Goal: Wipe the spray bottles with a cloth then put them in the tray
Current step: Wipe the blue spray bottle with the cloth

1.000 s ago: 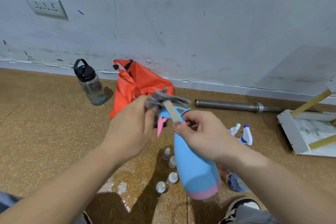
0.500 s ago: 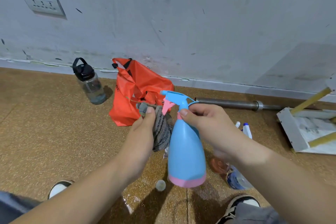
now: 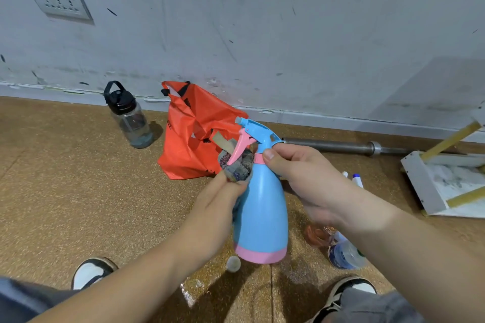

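Observation:
A blue spray bottle [image 3: 261, 215] with a pink base and pink trigger hangs upright over the floor. My right hand [image 3: 301, 178] pinches it at the pink neck ring. My left hand [image 3: 217, 207] presses a bunched grey patterned cloth [image 3: 237, 166] against the bottle's upper left side, just under the trigger. Behind my right forearm lie more bottles: two small white spray tops [image 3: 357, 179], an orange one [image 3: 317, 235] and a clear bottle with a blue label [image 3: 343, 254]. The white tray [image 3: 422, 186] with yellow bars sits tilted at the right edge.
An orange bag [image 3: 194, 134] slumps against the wall beside a dark water bottle [image 3: 130, 117]. A steel bar [image 3: 341, 145] lies along the skirting. A small white cap [image 3: 233, 263] rests under the blue bottle. My shoes [image 3: 91, 271] frame the wet floor patch.
The blue bottle swung from tilted to upright and lowered slightly. My left hand brought the cloth from the nozzle top down to the bottle's shoulder under the trigger.

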`<state>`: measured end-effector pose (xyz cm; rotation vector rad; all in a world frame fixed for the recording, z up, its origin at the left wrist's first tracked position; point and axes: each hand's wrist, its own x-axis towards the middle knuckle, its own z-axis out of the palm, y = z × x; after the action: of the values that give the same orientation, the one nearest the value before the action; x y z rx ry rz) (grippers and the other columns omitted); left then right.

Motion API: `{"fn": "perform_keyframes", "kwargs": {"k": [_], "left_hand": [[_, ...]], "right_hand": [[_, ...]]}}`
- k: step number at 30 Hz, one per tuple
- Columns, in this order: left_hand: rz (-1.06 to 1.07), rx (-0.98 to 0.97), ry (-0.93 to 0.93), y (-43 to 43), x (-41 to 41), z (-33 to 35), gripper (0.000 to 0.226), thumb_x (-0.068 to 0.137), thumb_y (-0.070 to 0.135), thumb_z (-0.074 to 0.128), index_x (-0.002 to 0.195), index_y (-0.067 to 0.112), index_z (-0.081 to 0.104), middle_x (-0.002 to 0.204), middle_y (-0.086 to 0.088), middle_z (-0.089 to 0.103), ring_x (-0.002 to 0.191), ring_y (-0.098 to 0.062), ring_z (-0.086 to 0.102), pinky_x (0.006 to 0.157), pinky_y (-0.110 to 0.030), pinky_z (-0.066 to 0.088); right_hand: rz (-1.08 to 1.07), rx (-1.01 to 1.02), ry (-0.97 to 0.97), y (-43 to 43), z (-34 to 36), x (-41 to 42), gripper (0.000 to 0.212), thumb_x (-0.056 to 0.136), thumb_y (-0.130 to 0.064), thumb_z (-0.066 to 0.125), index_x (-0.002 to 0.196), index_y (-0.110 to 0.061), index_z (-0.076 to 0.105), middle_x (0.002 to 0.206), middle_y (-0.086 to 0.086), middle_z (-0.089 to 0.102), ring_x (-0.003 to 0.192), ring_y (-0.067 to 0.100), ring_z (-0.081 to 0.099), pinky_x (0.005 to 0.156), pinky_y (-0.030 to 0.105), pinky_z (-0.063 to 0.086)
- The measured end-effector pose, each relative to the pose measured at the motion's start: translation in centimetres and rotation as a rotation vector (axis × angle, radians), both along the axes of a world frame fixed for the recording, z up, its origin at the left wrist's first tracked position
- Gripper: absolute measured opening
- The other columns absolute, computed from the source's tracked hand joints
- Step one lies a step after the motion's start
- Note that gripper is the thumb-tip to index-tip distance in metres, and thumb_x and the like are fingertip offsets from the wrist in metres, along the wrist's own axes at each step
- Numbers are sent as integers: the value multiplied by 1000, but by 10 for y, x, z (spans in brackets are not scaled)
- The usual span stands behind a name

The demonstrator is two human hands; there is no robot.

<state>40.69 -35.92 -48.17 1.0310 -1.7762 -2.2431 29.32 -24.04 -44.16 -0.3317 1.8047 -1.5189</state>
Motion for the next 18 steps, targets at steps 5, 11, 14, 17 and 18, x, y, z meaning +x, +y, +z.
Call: {"fn": "perform_keyframes", "kwargs": {"k": [5,11,14,17,18], "left_hand": [[-133,271,-129,-12,8,-2,21,85,31,56,95,16,68,82,-12,62,64,-25,55,57,-29,32],[10,239,37,-18,-3,5,62,62,41,68,113,6,73,111,-22,74,92,-31,59,78,-41,41],[27,108,9,-10,0,2,31,76,37,62,101,20,70,93,-13,71,85,-25,60,78,-41,38],[-54,131,-207,0,15,-17,25,97,32,49,95,13,64,83,-18,72,77,-35,67,61,-31,35],[-104,231,-249,3,20,-21,33,101,32,43,103,7,64,92,-25,75,87,-44,72,59,-31,37]], "right_hand": [[116,-106,0,3,8,1,20,106,-21,56,92,-10,65,84,6,56,77,15,50,67,26,41],[21,-56,69,1,6,-4,23,100,-22,65,89,-4,74,83,9,61,78,18,52,77,35,40],[-104,-34,116,0,3,-6,29,93,-26,76,91,2,74,83,10,62,78,18,54,79,36,42],[-229,-36,172,-2,3,-9,51,82,-40,80,97,8,70,82,11,59,77,19,52,77,36,42],[-278,-45,164,-1,3,-12,46,84,-38,80,98,5,72,83,11,62,76,18,56,76,36,45]]}}
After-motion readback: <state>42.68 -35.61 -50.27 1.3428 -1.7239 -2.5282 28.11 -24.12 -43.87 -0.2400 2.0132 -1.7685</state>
